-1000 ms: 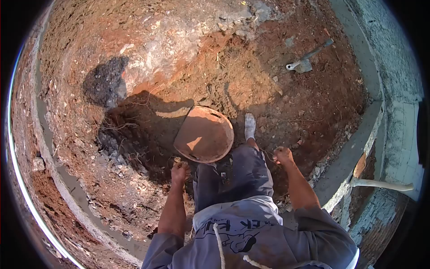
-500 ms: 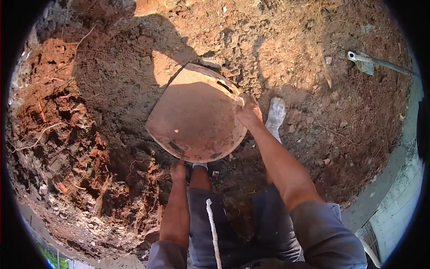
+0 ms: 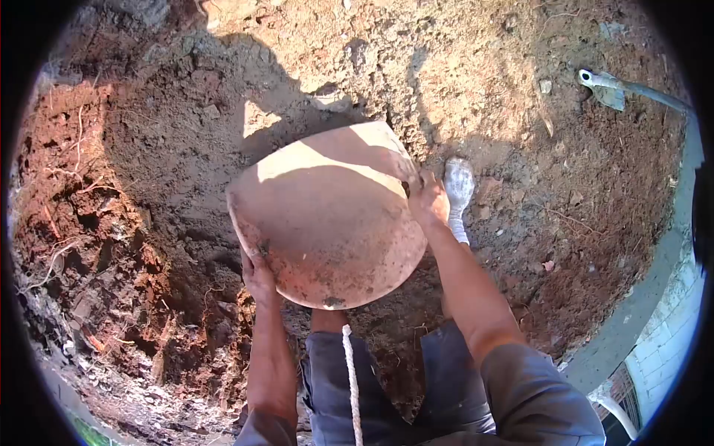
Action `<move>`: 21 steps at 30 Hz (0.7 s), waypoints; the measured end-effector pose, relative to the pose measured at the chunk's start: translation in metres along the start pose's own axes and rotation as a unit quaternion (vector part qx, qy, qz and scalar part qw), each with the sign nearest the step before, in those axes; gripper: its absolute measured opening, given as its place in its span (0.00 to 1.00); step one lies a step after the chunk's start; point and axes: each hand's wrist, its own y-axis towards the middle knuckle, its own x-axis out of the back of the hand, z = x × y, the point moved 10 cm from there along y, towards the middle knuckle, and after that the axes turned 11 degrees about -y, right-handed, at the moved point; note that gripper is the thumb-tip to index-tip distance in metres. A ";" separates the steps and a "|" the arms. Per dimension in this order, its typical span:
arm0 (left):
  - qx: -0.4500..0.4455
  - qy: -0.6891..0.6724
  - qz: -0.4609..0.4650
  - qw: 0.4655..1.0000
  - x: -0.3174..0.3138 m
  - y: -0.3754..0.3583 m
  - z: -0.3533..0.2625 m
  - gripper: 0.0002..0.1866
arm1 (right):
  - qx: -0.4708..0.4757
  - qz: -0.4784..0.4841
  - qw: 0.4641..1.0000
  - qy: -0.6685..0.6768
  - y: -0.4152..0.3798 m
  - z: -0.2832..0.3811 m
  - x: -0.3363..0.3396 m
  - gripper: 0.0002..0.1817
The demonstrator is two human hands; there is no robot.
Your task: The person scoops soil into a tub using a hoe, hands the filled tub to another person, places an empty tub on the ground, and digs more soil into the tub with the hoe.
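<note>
A broad scoop-shaped dirt pan, brownish and smeared with soil, is held in front of my legs over the ground. Its rounded edge faces me and its straighter edge points away. My left hand grips the left rim, with some fingers hidden behind it. On the opposite side, my right hand is closed round the rim by a dark handle slot. Only a thin coat of dirt shows on the pan's inner surface.
A hoe lies at the upper right. Broken reddish soil with roots is heaped on the left. A concrete edge curves along the right. My white-covered foot stands beside my right hand. A white cord hangs before me.
The pan has turned clockwise and come closer to my body. My left hand has moved up and left along its rim; my right hand still holds the right side.
</note>
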 end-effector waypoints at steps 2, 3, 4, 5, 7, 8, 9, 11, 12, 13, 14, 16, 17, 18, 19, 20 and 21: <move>-0.003 0.003 0.090 0.996 -0.048 0.003 -0.055 0.27 | -0.070 0.043 0.997 -0.010 -0.011 -0.057 -0.012 0.19; -0.013 0.064 0.102 0.993 -0.069 0.015 -0.069 0.27 | -0.129 0.067 0.989 -0.017 -0.020 -0.083 -0.022 0.21; -0.022 0.127 0.114 0.985 -0.090 0.031 -0.082 0.27 | -0.188 0.061 0.980 -0.005 -0.023 -0.120 -0.052 0.22; -0.032 0.193 0.124 0.973 -0.107 0.044 -0.092 0.27 | -0.197 0.078 0.977 -0.005 -0.027 -0.126 -0.057 0.23; -0.119 0.054 0.146 0.981 -0.112 0.116 -0.026 0.27 | -0.210 0.119 0.970 -0.013 -0.034 -0.130 -0.069 0.24; -0.078 -0.079 0.186 0.976 -0.131 0.121 -0.030 0.24 | -0.201 0.152 0.968 0.005 -0.035 -0.127 -0.080 0.24; -0.034 -0.208 0.222 0.952 -0.157 0.120 -0.042 0.20 | -0.193 0.170 0.966 0.013 -0.034 -0.119 -0.090 0.25; 0.007 -0.181 0.239 0.954 -0.175 0.101 -0.066 0.18 | -0.173 0.182 0.968 0.026 -0.038 -0.099 -0.100 0.26; -0.009 -0.033 0.226 0.974 -0.183 0.083 -0.087 0.18 | -0.158 0.176 0.971 0.032 -0.042 -0.091 -0.100 0.26; -0.038 0.106 0.212 0.971 -0.202 0.067 -0.108 0.19 | -0.123 0.150 0.980 0.053 -0.039 -0.077 -0.087 0.26; -0.070 0.117 0.218 0.966 -0.215 0.047 -0.126 0.19 | -0.086 0.125 0.986 0.072 -0.036 -0.063 -0.074 0.26; -0.121 0.012 0.270 0.955 -0.197 0.080 -0.078 0.19 | -0.012 0.123 0.989 0.083 -0.017 -0.050 -0.021 0.25; -0.029 -0.127 0.267 0.955 -0.187 0.091 -0.055 0.17 | 0.016 0.132 0.989 0.058 -0.005 -0.045 0.020 0.26; 0.058 -0.267 0.242 0.931 -0.176 0.099 -0.033 0.16 | 0.046 0.145 0.988 0.031 0.006 -0.042 0.055 0.26; 0.080 -0.235 0.261 0.933 -0.174 0.077 -0.040 0.16 | 0.050 0.123 0.991 0.016 0.026 -0.052 0.092 0.25; 0.058 -0.148 0.249 0.955 -0.180 0.050 -0.065 0.17 | 0.054 0.105 0.993 -0.001 0.053 -0.067 0.132 0.24; 0.039 -0.059 0.234 0.970 -0.186 0.019 -0.095 0.17 | 0.058 0.092 0.994 -0.018 0.079 -0.085 0.171 0.23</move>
